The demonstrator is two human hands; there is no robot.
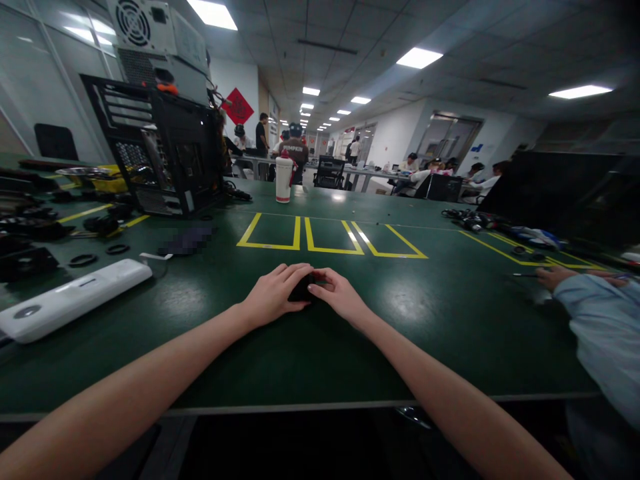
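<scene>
A small black object (302, 289) sits between my hands at the middle of the green table (310, 353). Its kind cannot be made out, since fingers cover most of it. From the left, my left hand (276, 291) curls round it, with the fingers over the top and the thumb low at the near side. On the other side, my right hand (341, 295) is closed against it, the thumb and fingertips at its right edge. Both hands are close to the tabletop, nearly touching each other. Beyond them, yellow tape outlines (333, 251) mark the table.
A white power strip-like bar (75, 297) lies at left, near black rings (118, 249). An open black computer case (165, 147) stands behind, power supplies (150, 30) stacked on top. A white cup (283, 179) stands farther back. At right, a co-worker's hand (554, 277) holds a thin tool.
</scene>
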